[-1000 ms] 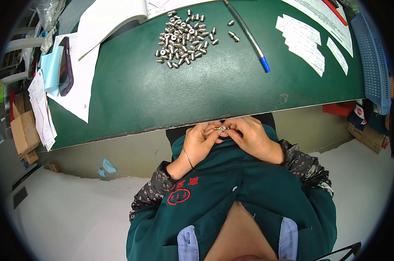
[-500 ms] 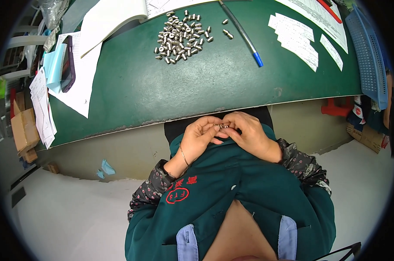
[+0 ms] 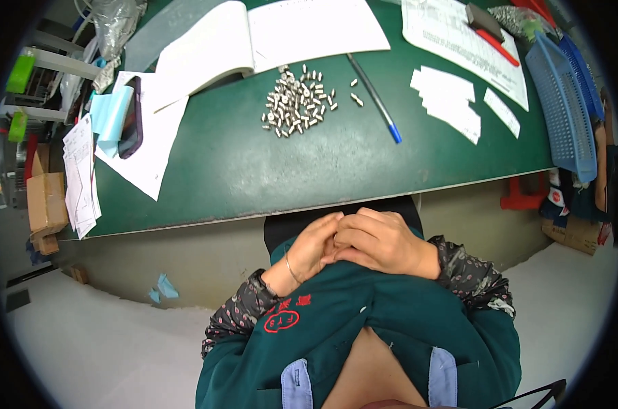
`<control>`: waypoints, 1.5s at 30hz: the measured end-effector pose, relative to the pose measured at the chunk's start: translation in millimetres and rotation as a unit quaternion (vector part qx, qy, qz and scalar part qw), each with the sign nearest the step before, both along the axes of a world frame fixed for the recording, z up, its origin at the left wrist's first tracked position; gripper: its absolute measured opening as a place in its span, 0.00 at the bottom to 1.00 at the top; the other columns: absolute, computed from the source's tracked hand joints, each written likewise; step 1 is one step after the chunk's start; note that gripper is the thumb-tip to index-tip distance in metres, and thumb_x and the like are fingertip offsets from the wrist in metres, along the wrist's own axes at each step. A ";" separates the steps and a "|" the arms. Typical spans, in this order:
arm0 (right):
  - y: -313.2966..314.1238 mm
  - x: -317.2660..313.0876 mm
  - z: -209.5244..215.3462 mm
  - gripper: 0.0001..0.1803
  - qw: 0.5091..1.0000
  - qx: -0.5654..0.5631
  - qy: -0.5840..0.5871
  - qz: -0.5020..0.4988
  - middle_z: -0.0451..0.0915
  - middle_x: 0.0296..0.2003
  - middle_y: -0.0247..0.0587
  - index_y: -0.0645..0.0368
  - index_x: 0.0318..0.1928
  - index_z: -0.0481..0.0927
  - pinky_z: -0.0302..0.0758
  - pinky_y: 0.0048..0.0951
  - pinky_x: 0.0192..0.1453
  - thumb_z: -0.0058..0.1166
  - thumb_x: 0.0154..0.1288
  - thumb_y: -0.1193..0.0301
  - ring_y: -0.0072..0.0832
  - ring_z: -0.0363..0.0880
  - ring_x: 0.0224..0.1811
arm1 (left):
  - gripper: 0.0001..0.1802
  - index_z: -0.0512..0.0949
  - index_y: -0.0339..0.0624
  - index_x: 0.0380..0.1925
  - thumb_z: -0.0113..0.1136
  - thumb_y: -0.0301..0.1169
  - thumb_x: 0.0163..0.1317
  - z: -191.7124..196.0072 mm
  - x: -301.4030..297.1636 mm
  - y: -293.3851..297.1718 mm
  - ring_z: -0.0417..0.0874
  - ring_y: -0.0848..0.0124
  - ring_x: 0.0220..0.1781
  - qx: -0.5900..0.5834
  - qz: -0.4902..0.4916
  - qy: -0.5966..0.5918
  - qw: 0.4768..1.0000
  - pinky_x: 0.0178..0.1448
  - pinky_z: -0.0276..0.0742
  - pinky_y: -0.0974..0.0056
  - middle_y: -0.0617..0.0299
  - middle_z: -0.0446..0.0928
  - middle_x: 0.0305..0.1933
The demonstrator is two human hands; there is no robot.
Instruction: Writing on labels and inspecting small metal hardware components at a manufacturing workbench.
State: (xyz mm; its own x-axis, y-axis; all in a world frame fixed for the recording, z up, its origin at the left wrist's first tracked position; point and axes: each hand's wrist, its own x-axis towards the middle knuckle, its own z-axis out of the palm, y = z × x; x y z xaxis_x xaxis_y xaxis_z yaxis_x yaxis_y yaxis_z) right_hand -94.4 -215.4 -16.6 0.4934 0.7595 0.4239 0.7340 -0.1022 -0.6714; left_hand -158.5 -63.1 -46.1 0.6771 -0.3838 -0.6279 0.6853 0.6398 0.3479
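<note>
Below the table edge, close against the green apron, the left hand [image 3: 314, 247] and right hand [image 3: 380, 242] press together, fingers curled and interlocked; whether they clamp anything cannot be told. Well apart on the green table [image 3: 254, 177] lie a heap of small metal pins [image 3: 297, 103], a blue pen [image 3: 374, 97] and an open notebook [image 3: 268, 34]

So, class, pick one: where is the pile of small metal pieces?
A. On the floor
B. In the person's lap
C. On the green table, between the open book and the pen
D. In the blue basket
C: the small metal pieces lie loose on the green table, just below the open book and left of the pen.
</note>
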 end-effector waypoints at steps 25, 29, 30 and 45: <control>22.8 80.9 34.2 0.05 0.975 -0.073 -0.052 -0.205 0.72 0.21 0.38 0.62 0.24 0.73 0.70 0.30 0.25 0.54 0.43 0.80 0.32 0.72 0.24 | 0.08 0.68 0.38 0.38 0.40 0.29 0.65 55.1 41.0 11.7 0.58 0.83 0.14 0.044 0.071 -0.192 0.978 0.14 0.51 0.78 0.66 0.64 0.19; 18.7 49.7 48.7 0.07 0.964 -0.006 0.160 -0.211 0.74 0.22 0.37 0.62 0.26 0.75 0.69 0.24 0.23 0.57 0.43 0.80 0.25 0.71 0.20 | 0.11 0.67 0.39 0.40 0.39 0.33 0.67 55.3 40.8 0.6 0.58 0.84 0.14 0.091 0.125 -0.196 0.968 0.14 0.50 0.79 0.66 0.65 0.21; 19.6 42.9 48.6 0.06 0.966 0.019 0.159 -0.202 0.74 0.23 0.36 0.62 0.26 0.75 0.68 0.22 0.22 0.57 0.43 0.81 0.23 0.71 0.20 | 0.11 0.67 0.39 0.40 0.39 0.33 0.67 55.2 40.7 -0.6 0.58 0.84 0.14 0.092 0.124 -0.192 0.969 0.14 0.50 0.79 0.66 0.65 0.21; 12.5 15.2 26.9 0.06 0.853 0.181 0.476 -0.110 0.68 0.30 0.28 0.63 0.28 0.73 0.57 0.11 0.21 0.54 0.49 0.83 0.07 0.60 0.21 | 0.10 0.70 0.42 0.33 0.44 0.37 0.65 52.7 19.8 4.6 0.58 0.85 0.16 -0.045 0.070 -0.132 0.988 0.16 0.50 0.81 0.68 0.67 0.23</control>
